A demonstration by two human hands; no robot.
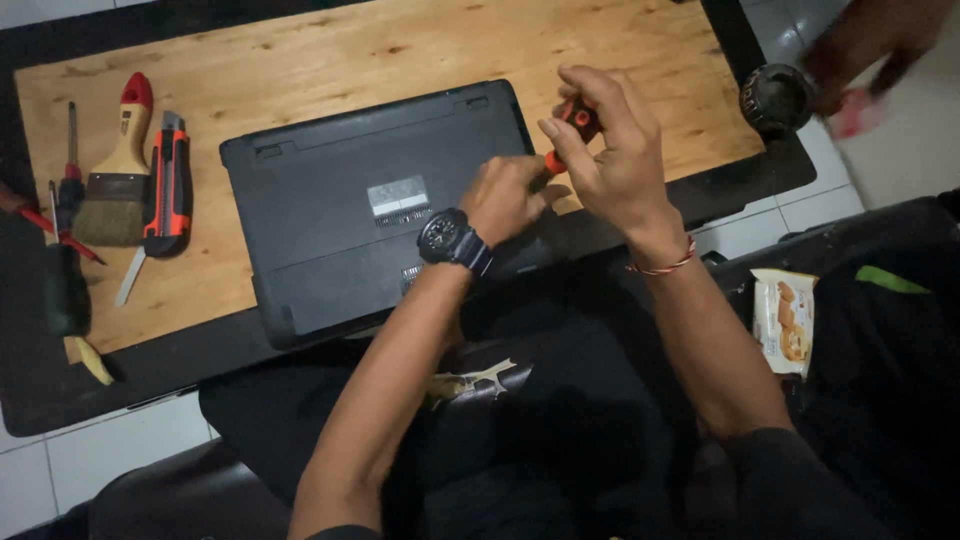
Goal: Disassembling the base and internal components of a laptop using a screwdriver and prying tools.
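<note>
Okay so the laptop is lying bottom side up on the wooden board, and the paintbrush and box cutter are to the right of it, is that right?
Not quite. The laptop does lie bottom side up on the wooden board, but the paintbrush and box cutter lie to its left, as the head view shows.

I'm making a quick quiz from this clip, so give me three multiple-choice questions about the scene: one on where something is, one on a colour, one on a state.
1. Where does the paintbrush lie?
A. on the wooden board, left of the laptop
B. on top of the laptop
C. on the person's lap

2. What colour is the screwdriver handle?
A. blue
B. orange-red and black
C. green

3. How does the laptop lie?
A. open, screen up
B. standing on its edge
C. shut, underside up

Answers:
1. A: it rests on the wooden board beside the utility knife.
2. B: those colours show between the right hand and left hand.
3. C: the label and vents face up.
</note>
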